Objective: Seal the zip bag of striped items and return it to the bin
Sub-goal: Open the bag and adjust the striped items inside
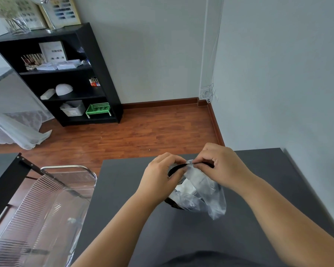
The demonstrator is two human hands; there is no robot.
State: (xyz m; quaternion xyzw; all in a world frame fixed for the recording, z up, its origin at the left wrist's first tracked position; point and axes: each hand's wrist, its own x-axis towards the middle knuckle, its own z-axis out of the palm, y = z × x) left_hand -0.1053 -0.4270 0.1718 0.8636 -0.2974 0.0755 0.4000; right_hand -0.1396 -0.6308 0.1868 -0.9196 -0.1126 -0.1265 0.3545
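Note:
A clear plastic zip bag (202,197) with black-and-white striped items inside stands on the dark grey table (181,232), its mouth facing up. My left hand (160,176) pinches the left part of the bag's top edge. My right hand (220,164) pinches the same edge just to the right, fingertips of both hands almost touching at the middle. The black strip along the mouth shows between my fingers. A clear ribbed plastic bin (46,214) with a metal rim stands to the left of the table, lower than its top.
A black shelf unit (66,74) with small boxes and a green basket (98,109) stands against the far wall. Wooden floor lies between it and the table. A white curtain pools on the floor at the left. The wall runs close along the table's right side.

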